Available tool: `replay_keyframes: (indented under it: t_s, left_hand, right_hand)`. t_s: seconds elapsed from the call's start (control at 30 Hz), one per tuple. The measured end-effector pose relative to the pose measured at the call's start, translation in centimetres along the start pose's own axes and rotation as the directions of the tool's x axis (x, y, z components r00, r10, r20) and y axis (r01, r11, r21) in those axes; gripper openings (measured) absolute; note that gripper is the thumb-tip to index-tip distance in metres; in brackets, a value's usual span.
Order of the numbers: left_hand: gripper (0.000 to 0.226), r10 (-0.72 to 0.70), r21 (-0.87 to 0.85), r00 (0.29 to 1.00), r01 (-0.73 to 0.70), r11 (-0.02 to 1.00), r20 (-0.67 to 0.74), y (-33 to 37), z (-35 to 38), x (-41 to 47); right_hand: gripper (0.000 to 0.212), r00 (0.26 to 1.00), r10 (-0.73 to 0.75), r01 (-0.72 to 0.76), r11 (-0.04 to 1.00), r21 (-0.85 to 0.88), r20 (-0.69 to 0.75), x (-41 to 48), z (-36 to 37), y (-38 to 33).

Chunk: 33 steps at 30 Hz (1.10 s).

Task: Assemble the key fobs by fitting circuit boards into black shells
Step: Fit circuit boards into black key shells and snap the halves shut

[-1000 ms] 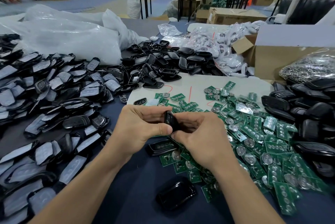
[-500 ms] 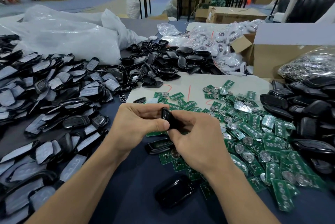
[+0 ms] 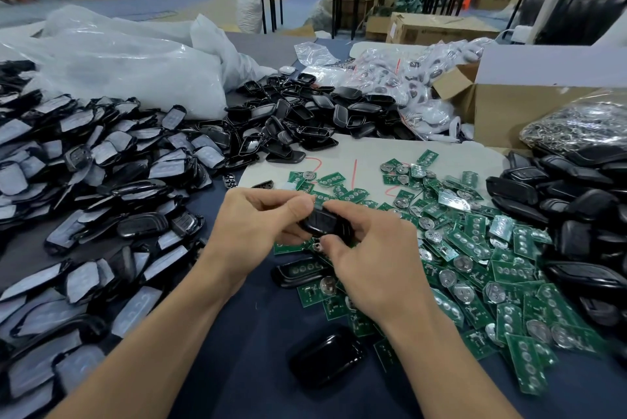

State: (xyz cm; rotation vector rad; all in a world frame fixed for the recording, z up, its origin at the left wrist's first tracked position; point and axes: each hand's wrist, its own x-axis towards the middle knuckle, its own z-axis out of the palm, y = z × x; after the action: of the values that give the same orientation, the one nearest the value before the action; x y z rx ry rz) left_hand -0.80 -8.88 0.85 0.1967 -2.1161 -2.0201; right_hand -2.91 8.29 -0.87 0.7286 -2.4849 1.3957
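Green circuit boards (image 3: 475, 249) heaped right of and under the fingers. Left hand (image 3: 251, 232) and right hand (image 3: 369, 259) both curled, thumbs and fingertips pinching one black shell (image 3: 320, 222) between them, above the boards. Loose shell (image 3: 327, 356) lies nearer than the fingers, between the forearms.

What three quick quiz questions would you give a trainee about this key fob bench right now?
1. True or false: the left hand and right hand both grip the held shell.
2. The green circuit boards lie mostly: A) left of the hands, B) right of the hands, C) inside a box.
3. What lies between the forearms?
Key: 1 true; 2 B; 3 a glossy black shell.
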Motion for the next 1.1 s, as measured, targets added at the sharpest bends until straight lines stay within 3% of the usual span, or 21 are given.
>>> replay_keyframes:
  t_s: [0.1, 0.37, 0.47, 0.57, 0.67, 0.83, 1.0, 1.1]
  left_hand:
    - [0.026, -0.001, 0.035, 0.999, 0.002, 0.999, -0.047, -0.4, 0.1, 0.1]
    - [0.03, 0.072, 0.038, 0.993, -0.069, 0.997, -0.098, -0.7, 0.3, 0.2]
    - [0.027, 0.02, 0.018, 0.997, -0.019, 1.0, -0.074, -0.9, 0.6, 0.3]
    - [0.025, -0.06, -0.016, 0.998, 0.061, 0.998, 0.019, -1.2, 0.9, 0.1]
    - [0.027, -0.041, -0.026, 0.999, 0.042, 0.999, 0.018, -1.4, 0.9, 0.1]
    - [0.03, 0.071, 0.027, 0.997, -0.071, 0.997, -0.007, -1.3, 0.8, 0.2]
    - [0.021, 0.175, 0.155, 0.984, -0.17, 0.973, -0.022, -1.5, 0.6, 0.0]
    - [0.02, 0.206, 0.123, 0.978, -0.208, 0.97, 0.024, -1.1, 0.5, 0.0]
  right_hand:
    - [0.07, 1.0, -0.014, 0.014, 0.999, -0.034, -0.014, -0.2, 0.2, -0.3]
    - [0.078, 0.998, 0.033, -0.033, 0.999, 0.012, -0.051, -0.1, 0.4, -0.4]
    - [0.082, 0.997, 0.01, -0.01, 1.0, -0.008, -0.076, -0.1, 0.2, -0.4]
    - [0.065, 0.994, -0.039, 0.035, 0.999, -0.034, -0.106, 0.0, 0.4, -0.1]
    - [0.056, 0.995, 0.018, -0.017, 1.0, 0.004, -0.103, 0.1, 0.4, 0.0]
    - [0.026, 0.977, 0.212, -0.2, 0.926, 0.32, -0.004, 0.9, -0.2, 0.8]
    - [0.023, 0.967, 0.254, -0.238, 0.879, 0.413, 0.017, 1.1, -0.2, 0.6]
    - [0.027, 0.965, 0.262, -0.231, 0.862, 0.451, -0.006, 0.9, -0.3, 0.5]
